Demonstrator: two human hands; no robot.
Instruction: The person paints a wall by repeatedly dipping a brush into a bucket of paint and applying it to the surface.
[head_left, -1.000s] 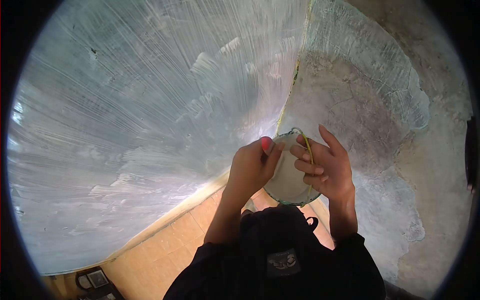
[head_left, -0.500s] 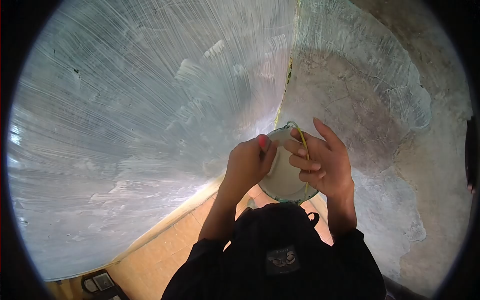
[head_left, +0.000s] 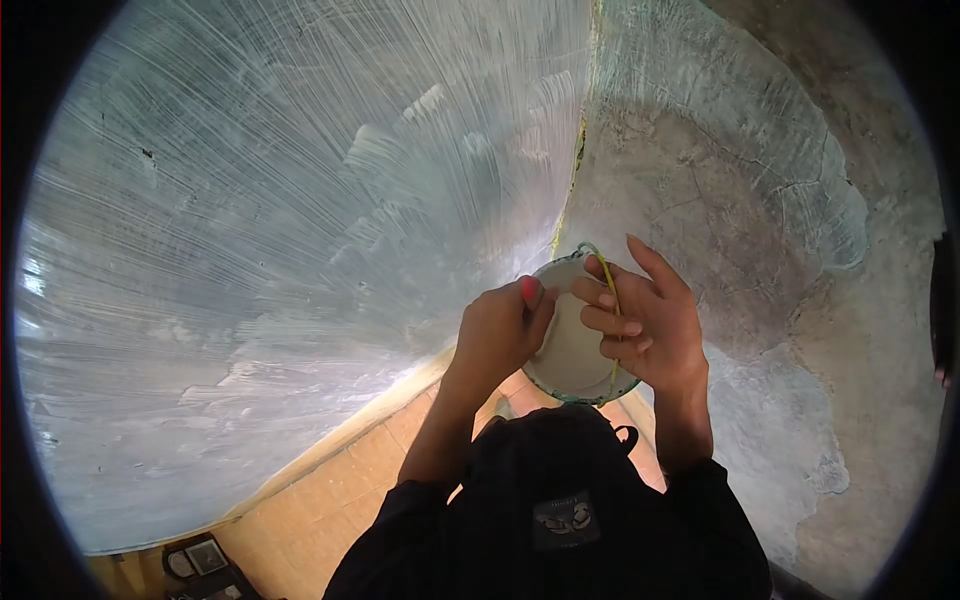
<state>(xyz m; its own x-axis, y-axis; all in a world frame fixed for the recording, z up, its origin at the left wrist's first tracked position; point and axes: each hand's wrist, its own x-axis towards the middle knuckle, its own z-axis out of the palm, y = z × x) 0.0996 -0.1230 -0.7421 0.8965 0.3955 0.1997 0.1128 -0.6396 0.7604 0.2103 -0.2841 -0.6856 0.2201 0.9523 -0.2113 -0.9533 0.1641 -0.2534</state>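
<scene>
A bucket with a greenish, paint-smeared rim holds a whitish, paint-like liquid in front of my body. Its thin yellow handle runs across the curled fingers of my right hand, whose thumb sticks up. At the bucket's left rim, my left hand is closed around a slim handle with a red end that shows by the thumb. The rest of that tool is hidden by the fingers, so its kind cannot be made out.
To the left is a wall streaked with whitish brush strokes. A patchy, cracked wall meets it at a corner marked by a yellowish line. Orange floor tiles lie below, and a dark object stands at the lower left.
My left hand and the bucket have shifted very slightly to the right in view. Both grips look the same.
</scene>
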